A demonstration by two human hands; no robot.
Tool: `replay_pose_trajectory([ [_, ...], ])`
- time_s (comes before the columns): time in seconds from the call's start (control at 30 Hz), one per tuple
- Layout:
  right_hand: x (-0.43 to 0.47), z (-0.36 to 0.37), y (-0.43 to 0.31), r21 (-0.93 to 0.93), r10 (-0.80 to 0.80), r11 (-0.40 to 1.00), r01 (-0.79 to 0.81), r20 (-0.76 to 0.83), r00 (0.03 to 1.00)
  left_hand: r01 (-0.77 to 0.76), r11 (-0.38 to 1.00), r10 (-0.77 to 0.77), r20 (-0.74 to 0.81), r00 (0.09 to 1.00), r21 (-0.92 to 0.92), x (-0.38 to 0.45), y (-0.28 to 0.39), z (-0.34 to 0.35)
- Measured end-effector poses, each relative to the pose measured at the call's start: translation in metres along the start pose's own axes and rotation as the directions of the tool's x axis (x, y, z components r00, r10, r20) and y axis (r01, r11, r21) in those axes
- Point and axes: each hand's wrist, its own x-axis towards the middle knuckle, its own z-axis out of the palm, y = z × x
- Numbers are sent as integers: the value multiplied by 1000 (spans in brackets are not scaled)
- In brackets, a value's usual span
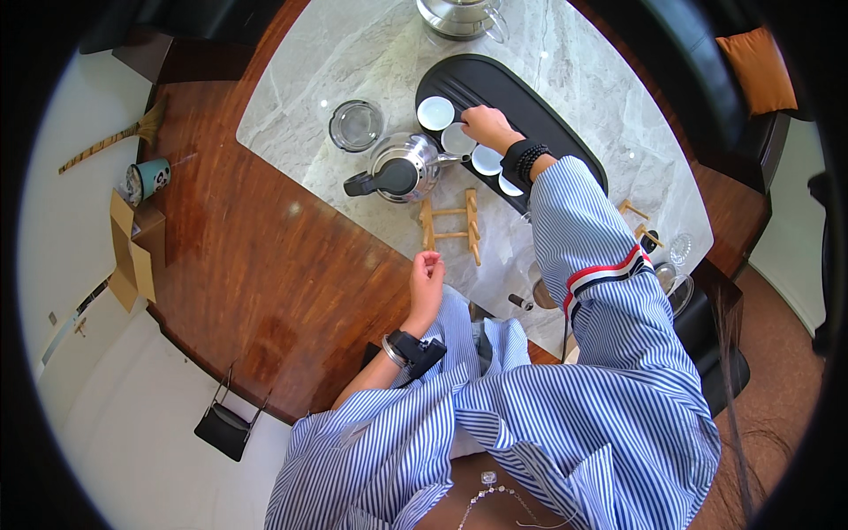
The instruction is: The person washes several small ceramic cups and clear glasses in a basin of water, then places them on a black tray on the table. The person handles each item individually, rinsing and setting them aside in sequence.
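Note:
My right hand (pixel 489 127) reaches over a black tea tray (pixel 530 106), its fingertips at the rim of a white cup (pixel 458 140), the second in a row of several. Whether the fingers grip that cup cannot be told. Another white cup (pixel 436 113) sits at the row's far end; a third cup (pixel 487 160) is nearer my wrist. My left hand (pixel 427 281) is raised near the table edge with fingers curled, nothing visible in it. Just beyond it lies a wooden rack (pixel 450 224). A steel kettle (pixel 404 169) stands beside the tray, its spout pointing at the cups.
A glass ashtray (pixel 356 126) is left of the tray. A glass pot (pixel 457 16) stands at the marble table's far side. Under and beyond my right sleeve are a small wooden stand (pixel 646 232), a glass dish (pixel 681 249) and a dark-handled item (pixel 520 302).

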Motion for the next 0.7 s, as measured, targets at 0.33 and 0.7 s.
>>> replay_pose_trajectory([
  [0.33, -12, -23, 12, 138, 60, 989, -55, -32, 998, -36, 999, 37, 19, 999, -33, 1, 1, 3],
  [0.7, -42, -11, 17, 218, 309, 930, -295, -35, 950, -77, 995, 70, 122, 990, 56, -9, 0, 1],
])
